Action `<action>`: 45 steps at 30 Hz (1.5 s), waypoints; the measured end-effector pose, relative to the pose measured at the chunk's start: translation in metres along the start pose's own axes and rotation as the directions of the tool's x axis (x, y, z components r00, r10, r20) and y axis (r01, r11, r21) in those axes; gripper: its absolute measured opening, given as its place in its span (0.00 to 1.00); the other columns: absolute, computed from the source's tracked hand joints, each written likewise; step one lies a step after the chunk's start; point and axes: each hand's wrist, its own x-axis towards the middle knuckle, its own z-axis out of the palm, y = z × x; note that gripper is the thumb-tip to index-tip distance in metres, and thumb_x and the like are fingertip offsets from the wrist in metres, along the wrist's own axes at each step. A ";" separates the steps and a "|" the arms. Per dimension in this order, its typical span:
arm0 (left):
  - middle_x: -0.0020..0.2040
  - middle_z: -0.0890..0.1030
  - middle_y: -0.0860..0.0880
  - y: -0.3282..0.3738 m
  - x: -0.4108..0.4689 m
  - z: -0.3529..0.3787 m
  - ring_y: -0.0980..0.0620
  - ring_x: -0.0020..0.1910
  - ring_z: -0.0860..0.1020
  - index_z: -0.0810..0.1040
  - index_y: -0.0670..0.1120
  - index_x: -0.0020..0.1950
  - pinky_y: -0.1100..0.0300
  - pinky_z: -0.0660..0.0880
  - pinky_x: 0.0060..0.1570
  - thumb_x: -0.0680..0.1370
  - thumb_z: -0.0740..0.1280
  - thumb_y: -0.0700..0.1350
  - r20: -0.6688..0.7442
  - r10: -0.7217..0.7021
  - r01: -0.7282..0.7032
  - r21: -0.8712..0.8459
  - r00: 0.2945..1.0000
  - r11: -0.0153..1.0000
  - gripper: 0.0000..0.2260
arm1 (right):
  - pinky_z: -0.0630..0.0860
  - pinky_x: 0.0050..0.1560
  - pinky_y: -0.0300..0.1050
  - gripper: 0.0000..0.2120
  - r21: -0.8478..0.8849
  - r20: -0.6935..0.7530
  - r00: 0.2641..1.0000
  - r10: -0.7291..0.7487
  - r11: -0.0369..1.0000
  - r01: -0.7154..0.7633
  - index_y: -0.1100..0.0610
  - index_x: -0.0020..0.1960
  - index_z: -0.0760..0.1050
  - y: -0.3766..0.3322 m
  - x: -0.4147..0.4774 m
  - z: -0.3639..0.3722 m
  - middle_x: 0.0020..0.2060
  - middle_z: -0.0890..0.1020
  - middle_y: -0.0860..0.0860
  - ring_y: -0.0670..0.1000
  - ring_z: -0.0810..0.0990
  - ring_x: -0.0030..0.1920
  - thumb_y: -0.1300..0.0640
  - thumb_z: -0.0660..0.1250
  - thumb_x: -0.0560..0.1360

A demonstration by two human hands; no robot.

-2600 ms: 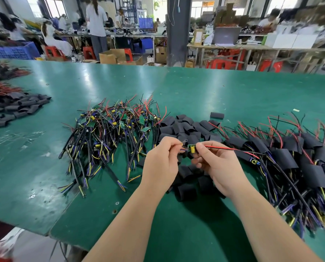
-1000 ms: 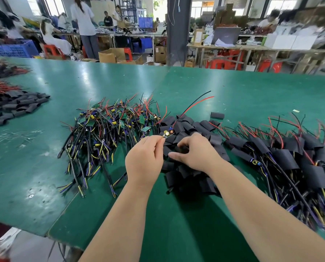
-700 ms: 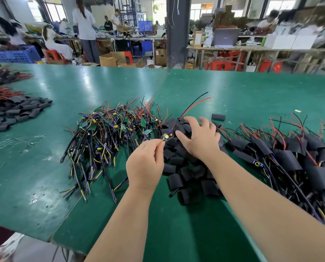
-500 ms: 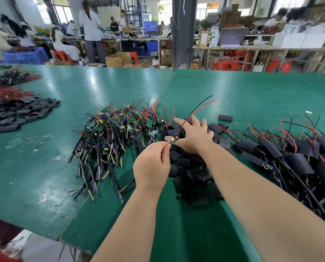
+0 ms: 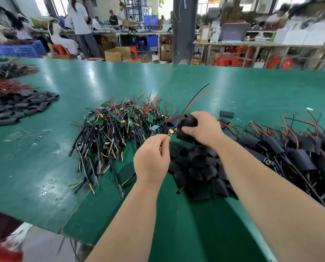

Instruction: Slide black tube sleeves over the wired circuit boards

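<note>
Black tube sleeve (image 5: 188, 120) sits clasped in the right grip (image 5: 203, 129), with the red and black leads (image 5: 196, 98) poking out its far end, I'd say so it can ride down them. The left grip (image 5: 151, 159) pinches the near wires, steadying the circuit board (image 5: 173, 130) just left of the sleeve, above the green tabletop (image 5: 233, 87). That right hand hides the sleeve's mouth; whether the board has entered, I can't tell.

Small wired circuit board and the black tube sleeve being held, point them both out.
Small wired circuit board (image 5: 172, 130), head view, on its component side.
Black tube sleeve (image 5: 189, 121), head view, on its curved outer wall.
</note>
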 end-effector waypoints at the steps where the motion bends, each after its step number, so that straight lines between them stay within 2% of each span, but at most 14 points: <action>1: 0.39 0.82 0.50 0.000 0.000 0.000 0.50 0.37 0.78 0.82 0.41 0.45 0.59 0.71 0.35 0.78 0.67 0.40 -0.003 -0.001 0.001 0.000 1.000 1.000 0.05 | 0.70 0.59 0.56 0.11 0.044 -0.042 0.999 0.013 0.999 -0.011 0.53 0.37 0.73 0.001 -0.006 -0.007 0.35 0.78 0.45 0.56 0.78 0.48 0.50 0.73 0.69; 5: 0.39 0.82 0.50 0.001 0.000 -0.001 0.50 0.38 0.78 0.82 0.42 0.46 0.59 0.71 0.35 0.78 0.67 0.40 0.004 -0.005 0.005 -0.005 1.000 1.000 0.05 | 0.67 0.56 0.53 0.13 0.197 -0.059 0.997 0.050 0.980 -0.038 0.52 0.34 0.74 0.002 -0.042 -0.026 0.28 0.77 0.41 0.52 0.76 0.41 0.46 0.74 0.67; 7: 0.39 0.82 0.51 0.002 0.000 -0.001 0.49 0.38 0.78 0.82 0.43 0.46 0.58 0.72 0.36 0.78 0.67 0.41 0.013 -0.003 0.003 -0.004 1.000 1.000 0.05 | 0.60 0.58 0.51 0.10 0.057 -0.060 0.998 0.024 0.998 -0.020 0.48 0.43 0.80 0.005 -0.062 -0.029 0.47 0.81 0.39 0.52 0.76 0.54 0.43 0.73 0.67; 8: 0.40 0.82 0.51 0.002 -0.001 -0.002 0.49 0.38 0.78 0.82 0.43 0.46 0.57 0.73 0.36 0.78 0.67 0.41 0.016 -0.005 0.005 -0.002 1.000 1.000 0.05 | 0.57 0.61 0.51 0.12 -0.031 -0.043 0.999 0.010 0.999 -0.011 0.45 0.48 0.81 0.008 -0.070 -0.030 0.59 0.78 0.41 0.52 0.71 0.63 0.42 0.73 0.68; 10: 0.40 0.82 0.51 0.002 -0.001 -0.002 0.49 0.38 0.78 0.82 0.43 0.46 0.57 0.73 0.36 0.78 0.67 0.41 0.023 -0.006 0.006 0.006 1.000 1.000 0.05 | 0.56 0.65 0.52 0.15 -0.088 -0.019 1.000 -0.006 0.996 0.005 0.45 0.53 0.81 0.014 -0.084 -0.031 0.67 0.70 0.42 0.52 0.64 0.68 0.40 0.71 0.69; 12: 0.40 0.82 0.51 0.002 -0.001 -0.002 0.50 0.37 0.78 0.82 0.43 0.46 0.59 0.72 0.36 0.78 0.67 0.41 0.024 0.002 -0.002 0.010 1.000 1.000 0.05 | 0.61 0.61 0.51 0.16 -0.007 -0.071 0.997 -0.014 1.000 0.014 0.51 0.48 0.81 0.020 -0.093 -0.032 0.58 0.73 0.45 0.53 0.67 0.62 0.39 0.68 0.70; 14: 0.39 0.82 0.51 0.003 -0.002 -0.003 0.52 0.35 0.76 0.83 0.43 0.45 0.63 0.70 0.34 0.77 0.68 0.40 0.024 0.024 -0.024 0.006 0.999 1.000 0.04 | 0.67 0.50 0.45 0.17 0.250 -0.149 0.987 0.057 0.968 -0.018 0.54 0.38 0.76 0.025 -0.100 -0.032 0.43 0.73 0.49 0.52 0.71 0.50 0.40 0.64 0.73; 18: 0.38 0.82 0.51 0.003 -0.004 -0.002 0.54 0.34 0.75 0.83 0.42 0.45 0.63 0.71 0.35 0.76 0.69 0.39 0.020 0.097 -0.096 -0.013 0.995 0.995 0.04 | 0.60 0.33 0.41 0.18 0.738 -0.015 0.953 0.304 0.646 -0.194 0.54 0.44 0.82 0.037 -0.104 -0.040 0.29 0.68 0.50 0.47 0.65 0.29 0.42 0.63 0.77; 21: 0.37 0.82 0.51 0.003 -0.007 -0.001 0.54 0.33 0.75 0.84 0.42 0.45 0.63 0.72 0.35 0.75 0.68 0.40 0.033 0.148 -0.146 -0.045 0.988 0.988 0.05 | 0.63 0.31 0.40 0.16 0.923 0.073 0.972 0.224 0.354 -0.151 0.61 0.43 0.81 0.049 -0.101 -0.048 0.36 0.77 0.55 0.47 0.65 0.27 0.48 0.73 0.68; 25: 0.39 0.83 0.50 0.005 -0.010 0.001 0.51 0.36 0.79 0.84 0.42 0.45 0.59 0.76 0.37 0.75 0.68 0.40 0.088 0.181 -0.175 -0.068 0.980 0.982 0.05 | 0.72 0.34 0.33 0.13 0.995 0.031 0.980 0.195 0.087 -0.048 0.57 0.44 0.84 0.060 -0.100 -0.060 0.41 0.82 0.50 0.44 0.74 0.33 0.48 0.70 0.67; 30: 0.39 0.83 0.51 0.008 -0.012 0.001 0.53 0.35 0.79 0.84 0.42 0.44 0.62 0.74 0.37 0.74 0.69 0.40 0.115 0.223 -0.215 -0.078 0.968 0.973 0.05 | 0.73 0.35 0.33 0.28 0.967 0.091 0.940 0.330 -0.254 -0.005 0.59 0.60 0.71 0.058 -0.096 -0.067 0.40 0.78 0.50 0.45 0.75 0.36 0.43 0.67 0.66; 35: 0.37 0.82 0.52 0.009 -0.013 0.001 0.56 0.34 0.76 0.84 0.43 0.44 0.68 0.71 0.37 0.74 0.68 0.41 0.136 0.234 -0.228 -0.057 0.963 0.972 0.05 | 0.76 0.39 0.33 0.29 0.917 0.102 0.947 0.304 -0.398 0.029 0.60 0.63 0.69 0.049 -0.099 -0.065 0.42 0.77 0.51 0.45 0.77 0.38 0.44 0.66 0.68; 41: 0.37 0.82 0.52 0.011 -0.015 0.002 0.54 0.33 0.77 0.84 0.43 0.44 0.63 0.74 0.35 0.75 0.69 0.41 0.136 0.297 -0.295 -0.034 0.945 0.955 0.04 | 0.77 0.42 0.34 0.31 0.917 0.078 0.932 0.354 -0.393 0.072 0.60 0.62 0.70 0.046 -0.098 -0.066 0.50 0.73 0.54 0.46 0.78 0.41 0.46 0.70 0.64; 45: 0.38 0.82 0.52 0.016 -0.016 0.004 0.54 0.33 0.76 0.84 0.44 0.43 0.67 0.71 0.35 0.75 0.69 0.41 0.154 0.340 -0.338 -0.037 0.928 0.940 0.04 | 0.76 0.39 0.33 0.39 0.913 0.078 0.913 0.400 -0.397 0.096 0.63 0.66 0.68 0.048 -0.096 -0.067 0.47 0.73 0.54 0.45 0.79 0.37 0.45 0.71 0.62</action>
